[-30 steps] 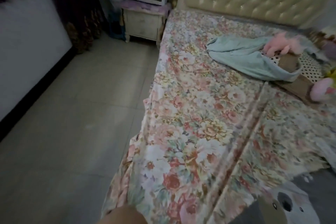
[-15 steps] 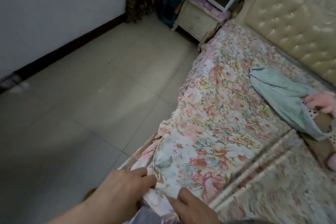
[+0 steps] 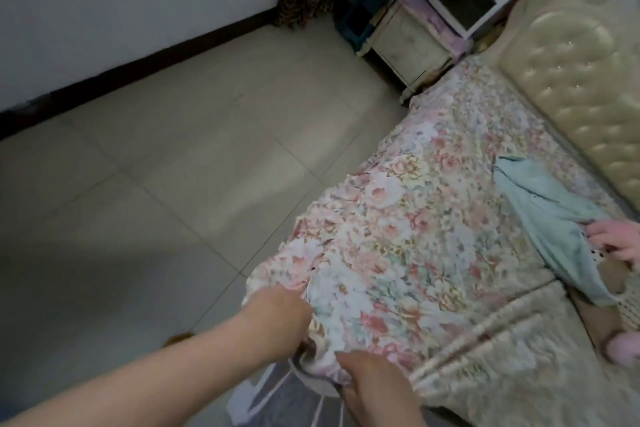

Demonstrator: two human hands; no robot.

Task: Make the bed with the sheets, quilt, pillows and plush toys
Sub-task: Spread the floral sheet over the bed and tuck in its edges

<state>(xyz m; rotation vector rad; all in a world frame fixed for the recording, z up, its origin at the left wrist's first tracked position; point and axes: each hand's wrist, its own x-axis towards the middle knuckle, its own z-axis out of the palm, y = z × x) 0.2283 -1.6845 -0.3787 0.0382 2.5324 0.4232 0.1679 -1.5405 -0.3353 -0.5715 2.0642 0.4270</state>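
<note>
Tiled floor (image 3: 173, 201) on the left. At the near corner, right hand (image 3: 374, 388) grips the floral sheet (image 3: 415, 236) by its corner fold. Left hand (image 3: 277, 315) just beyond bunches the edge, fingertips hidden in the cloth. The sheet lies spread to the headboard (image 3: 571, 80). Far right: teal cloth (image 3: 554, 218), pink plush (image 3: 616, 243) touching it. Step, judged: fitting this corner. Next: pull taut, tuck under.

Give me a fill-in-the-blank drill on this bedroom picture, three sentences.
1. The left hand and right hand both grip a corner of the ____ sheet.
2. The crumpled cloth lies beside a ____ plush toy.
3. The floor is covered in pale square ____.
Missing words: floral; pink; tiles.
</note>
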